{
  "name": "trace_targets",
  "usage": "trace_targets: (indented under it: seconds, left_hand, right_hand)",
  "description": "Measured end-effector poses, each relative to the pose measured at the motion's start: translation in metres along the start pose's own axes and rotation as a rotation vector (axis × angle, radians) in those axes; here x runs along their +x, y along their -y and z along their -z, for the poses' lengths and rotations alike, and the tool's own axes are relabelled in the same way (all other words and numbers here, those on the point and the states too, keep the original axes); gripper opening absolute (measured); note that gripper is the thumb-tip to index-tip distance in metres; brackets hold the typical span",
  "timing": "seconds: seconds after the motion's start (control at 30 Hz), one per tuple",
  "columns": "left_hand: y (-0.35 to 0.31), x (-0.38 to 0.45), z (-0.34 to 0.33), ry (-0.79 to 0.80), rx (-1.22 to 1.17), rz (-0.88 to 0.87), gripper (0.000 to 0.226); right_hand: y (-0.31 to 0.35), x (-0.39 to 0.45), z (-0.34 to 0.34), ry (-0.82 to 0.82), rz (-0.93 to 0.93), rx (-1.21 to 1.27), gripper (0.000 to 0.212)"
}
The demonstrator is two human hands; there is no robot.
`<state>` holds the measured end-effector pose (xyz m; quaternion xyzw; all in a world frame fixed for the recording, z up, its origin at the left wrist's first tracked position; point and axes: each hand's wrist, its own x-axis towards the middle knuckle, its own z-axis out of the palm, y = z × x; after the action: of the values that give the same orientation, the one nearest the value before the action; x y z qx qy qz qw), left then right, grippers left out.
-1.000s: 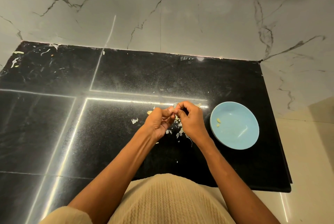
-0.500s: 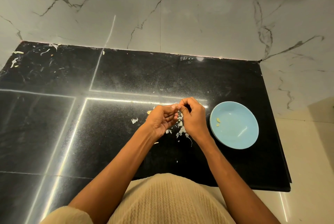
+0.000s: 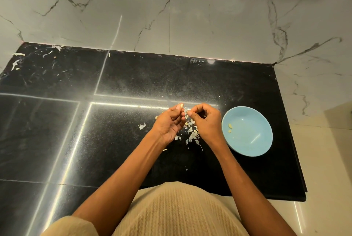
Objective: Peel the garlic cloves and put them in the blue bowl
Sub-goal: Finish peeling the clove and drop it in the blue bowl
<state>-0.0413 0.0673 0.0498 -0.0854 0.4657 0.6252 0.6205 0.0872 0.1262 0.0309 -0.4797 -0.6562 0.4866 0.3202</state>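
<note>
My left hand (image 3: 170,124) pinches a pale garlic clove (image 3: 180,105) at its fingertips, above the black counter. Just to its right, my right hand (image 3: 204,122) has its fingers curled and pinches a small scrap of garlic skin (image 3: 187,116). The two hands are a little apart. A blue bowl (image 3: 253,140) sits on the counter right of my right hand, with two peeled cloves (image 3: 230,127) inside near its left wall. A pile of garlic skins (image 3: 191,133) lies on the counter under and between my hands.
The black stone counter (image 3: 114,131) ends at a marble wall behind and at an edge right of the bowl. One loose skin flake (image 3: 142,126) lies left of my left hand. Scraps (image 3: 17,62) litter the far left corner.
My hands were pressed together on the clove. They have since drawn slightly apart, the left keeping the clove and the right coming away with a bit of skin.
</note>
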Motion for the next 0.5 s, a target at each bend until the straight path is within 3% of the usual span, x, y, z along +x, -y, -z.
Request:
trace_targets:
  seconds: [0.23,0.5]
  left_hand:
    - [0.004,-0.001,-0.001,0.014,0.066,-0.050,0.010]
    - [0.006,0.000,0.001,-0.046,0.155,-0.127,0.014]
  right_hand:
    - [0.010,0.001,-0.002,0.066,-0.130,0.236,0.011]
    - [0.013,0.002,-0.002,0.056,-0.152,0.227,0.004]
